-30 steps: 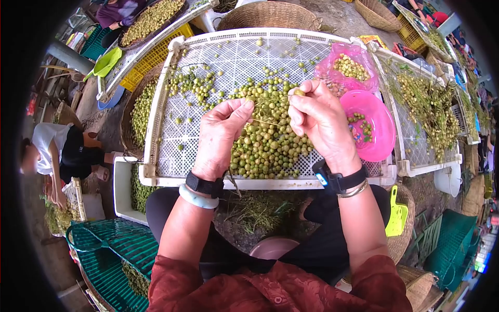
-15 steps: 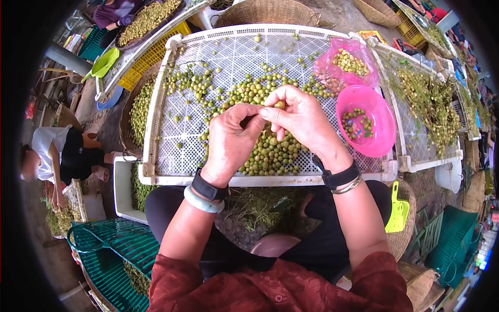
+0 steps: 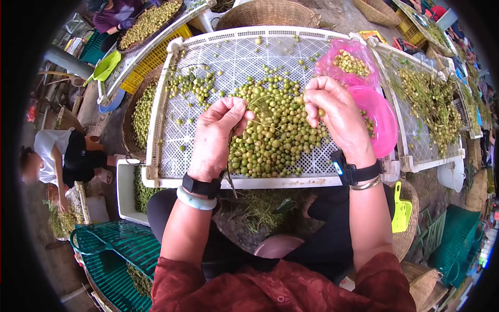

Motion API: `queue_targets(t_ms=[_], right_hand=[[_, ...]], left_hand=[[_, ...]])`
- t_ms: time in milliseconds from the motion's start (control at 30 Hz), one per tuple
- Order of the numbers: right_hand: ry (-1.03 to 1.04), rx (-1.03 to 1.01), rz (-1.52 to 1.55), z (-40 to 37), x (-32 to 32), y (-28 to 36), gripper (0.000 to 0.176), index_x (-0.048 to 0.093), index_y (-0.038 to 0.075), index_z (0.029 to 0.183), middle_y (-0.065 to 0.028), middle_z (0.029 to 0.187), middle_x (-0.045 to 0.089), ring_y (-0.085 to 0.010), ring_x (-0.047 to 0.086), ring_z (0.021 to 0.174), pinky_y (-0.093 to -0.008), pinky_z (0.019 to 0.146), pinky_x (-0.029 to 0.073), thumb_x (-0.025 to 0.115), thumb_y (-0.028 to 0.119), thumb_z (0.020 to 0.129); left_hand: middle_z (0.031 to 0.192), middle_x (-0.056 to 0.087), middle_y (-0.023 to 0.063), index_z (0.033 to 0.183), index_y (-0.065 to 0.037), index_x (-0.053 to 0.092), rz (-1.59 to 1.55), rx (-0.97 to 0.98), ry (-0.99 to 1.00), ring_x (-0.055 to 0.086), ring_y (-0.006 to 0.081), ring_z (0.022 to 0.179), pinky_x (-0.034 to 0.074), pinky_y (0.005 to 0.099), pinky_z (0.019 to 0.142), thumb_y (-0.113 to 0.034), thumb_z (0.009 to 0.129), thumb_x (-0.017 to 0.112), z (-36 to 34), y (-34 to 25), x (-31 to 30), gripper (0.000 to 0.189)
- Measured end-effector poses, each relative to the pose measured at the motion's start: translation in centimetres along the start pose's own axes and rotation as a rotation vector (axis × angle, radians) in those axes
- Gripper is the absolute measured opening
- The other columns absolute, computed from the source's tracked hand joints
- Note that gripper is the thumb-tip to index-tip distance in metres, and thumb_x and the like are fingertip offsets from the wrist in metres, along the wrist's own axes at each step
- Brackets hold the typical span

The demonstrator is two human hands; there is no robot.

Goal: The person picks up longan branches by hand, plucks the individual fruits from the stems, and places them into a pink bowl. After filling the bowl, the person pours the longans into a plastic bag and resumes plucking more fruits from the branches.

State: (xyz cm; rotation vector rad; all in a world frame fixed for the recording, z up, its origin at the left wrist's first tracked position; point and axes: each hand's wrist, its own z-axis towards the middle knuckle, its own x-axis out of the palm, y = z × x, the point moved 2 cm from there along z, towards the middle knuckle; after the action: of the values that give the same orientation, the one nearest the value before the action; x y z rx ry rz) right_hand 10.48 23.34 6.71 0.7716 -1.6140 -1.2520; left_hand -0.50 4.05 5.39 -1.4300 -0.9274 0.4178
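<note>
My left hand [image 3: 218, 136] pinches a thin green stem [image 3: 264, 122], whose fine twigs spread to the right over the fruit and whose stalk hangs below the wrist. On the right, my right hand [image 3: 332, 112] is closed around a small yellowish fruit [image 3: 320, 112] at the fingertips, in front of the pink bowl. Beneath and between both hands lies a heap of small round green fruit [image 3: 275, 151] on a white perforated tray [image 3: 244, 182]. The pink bowl [image 3: 384, 125] holds a few fruits, partly hidden by my right hand.
A pink plastic bag [image 3: 364, 49] of fruit lies at the tray's back right corner. Beyond is another tray [image 3: 410, 165] with fruiting branches. Woven baskets [image 3: 265, 14] stand behind. A yellow-green scoop [image 3: 400, 210] is at the lower right. Co-workers sit at the left.
My hands have moved apart, the left one left and slightly down, the right one right towards the pink bowl. The stem in my left hand now shows clearly.
</note>
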Motion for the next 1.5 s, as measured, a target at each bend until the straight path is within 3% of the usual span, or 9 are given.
queue_targets(t_ms=[67, 133, 200, 367, 500, 900, 1133, 1333, 1500], right_hand=[[-0.086, 0.118, -0.039, -0.3, 0.3, -0.6, 0.014, 0.057, 0.004, 0.094, -0.002, 0.074, 0.058, -0.0087, 0.055, 0.062, -0.0219, 0.054, 0.045, 0.056, 0.018, 0.091], [-0.002, 0.062, -0.475, 0.5, -0.2, -2.3, 0.03, 0.06, 0.001, 0.109, -0.0066, 0.102, 0.064, -0.0126, 0.058, 0.096, -0.0278, 0.087, 0.045, 0.049, 0.025, 0.096], [-0.057, -0.01, -0.564, 0.8, -0.1, -3.1, 0.035, 0.061, 0.0, 0.109, -0.0067, 0.106, 0.063, -0.011, 0.055, 0.101, -0.0259, 0.089, 0.042, 0.047, 0.03, 0.096], [0.111, 0.112, 0.124, 0.6, 2.0, -2.9, 0.048, 0.053, 0.001, 0.121, -0.0095, 0.101, 0.061, -0.0135, 0.058, 0.084, -0.0259, 0.071, 0.047, 0.038, 0.041, 0.098], [0.233, 0.146, 0.252, 0.1, 2.1, -1.5, 0.044, 0.053, -0.001, 0.119, -0.0093, 0.094, 0.061, -0.0113, 0.056, 0.07, -0.0252, 0.061, 0.048, 0.04, 0.036, 0.099], [0.224, 0.033, 0.121, -0.6, 1.8, 0.9, 0.028, 0.054, -0.002, 0.117, -0.0102, 0.093, 0.062, -0.0132, 0.061, 0.074, -0.0266, 0.065, 0.055, 0.051, 0.009, 0.092], [-0.022, -0.15, -0.924, -0.6, 1.1, 1.3, 0.014, 0.064, 0.003, 0.096, -0.0019, 0.077, 0.063, -0.0069, 0.057, 0.061, -0.0209, 0.054, 0.047, 0.052, 0.003, 0.089], [-0.086, -0.13, -0.422, 0.7, 0.4, 2.8, 0.014, 0.066, 0.005, 0.095, -0.0023, 0.07, 0.063, -0.0077, 0.058, 0.059, -0.0212, 0.051, 0.047, 0.055, 0.004, 0.087], [-0.224, -0.319, -0.554, 2.1, -0.3, 6.2, 0.013, 0.066, 0.005, 0.095, 0.0, 0.068, 0.059, -0.0053, 0.056, 0.055, -0.0202, 0.05, 0.047, 0.056, 0.003, 0.088]], left_hand=[[0.079, 0.063, 0.0024, 0.093, -0.005, 0.06, -0.1, -0.019, -0.011, 0.051, 0.0071, 0.065, 0.04, 0.0207, 0.06, -0.012, 0.092, 0.054, 0.0, -0.4, -0.2, 0.009], [0.079, 0.062, 0.0024, 0.093, -0.005, 0.06, -0.177, -0.032, -0.001, 0.051, 0.0075, 0.065, 0.041, 0.0217, 0.061, -0.011, 0.092, 0.054, 0.0, -0.5, -0.2, 0.009], [0.08, 0.062, 0.0024, 0.095, -0.005, 0.06, -0.227, -0.033, 0.025, 0.051, 0.008, 0.066, 0.041, 0.023, 0.062, -0.011, 0.093, 0.053, -0.1, -0.8, -0.2, 0.009], [0.078, 0.06, 0.0013, 0.095, -0.005, 0.06, -0.259, -0.075, 0.062, 0.051, 0.008, 0.065, 0.042, 0.0235, 0.062, -0.013, 0.092, 0.055, -0.5, -1.0, 0.0, 0.01], [0.079, 0.06, 0.001, 0.095, -0.005, 0.06, -0.184, -0.072, 0.024, 0.051, 0.0073, 0.065, 0.042, 0.022, 0.06, -0.013, 0.091, 0.057, -0.5, -0.7, -0.1, 0.01], [0.077, 0.06, -0.0016, 0.094, -0.003, 0.064, 0.071, -0.045, -0.089, 0.051, 0.0057, 0.062, 0.043, 0.0204, 0.058, -0.011, 0.084, 0.066, -0.6, -0.8, 0.4, 0.013], [0.072, 0.06, -0.0023, 0.088, -0.004, 0.065, 0.32, 0.056, -0.085, 0.049, 0.0044, 0.063, 0.04, 0.0194, 0.059, -0.009, 0.085, 0.064, -0.5, -0.1, 0.8, 0.006], [0.07, 0.06, -0.0012, 0.087, -0.004, 0.064, 0.247, 0.009, -0.048, 0.05, 0.0051, 0.061, 0.041, 0.0208, 0.058, -0.009, 0.086, 0.063, -0.1, 0.1, 1.6, 0.006], [0.07, 0.059, -0.0006, 0.087, -0.005, 0.062, 0.114, 0.009, -0.061, 0.051, 0.0069, 0.061, 0.042, 0.0213, 0.059, -0.013, 0.089, 0.06, 0.3, -0.1, 1.4, 0.009]])
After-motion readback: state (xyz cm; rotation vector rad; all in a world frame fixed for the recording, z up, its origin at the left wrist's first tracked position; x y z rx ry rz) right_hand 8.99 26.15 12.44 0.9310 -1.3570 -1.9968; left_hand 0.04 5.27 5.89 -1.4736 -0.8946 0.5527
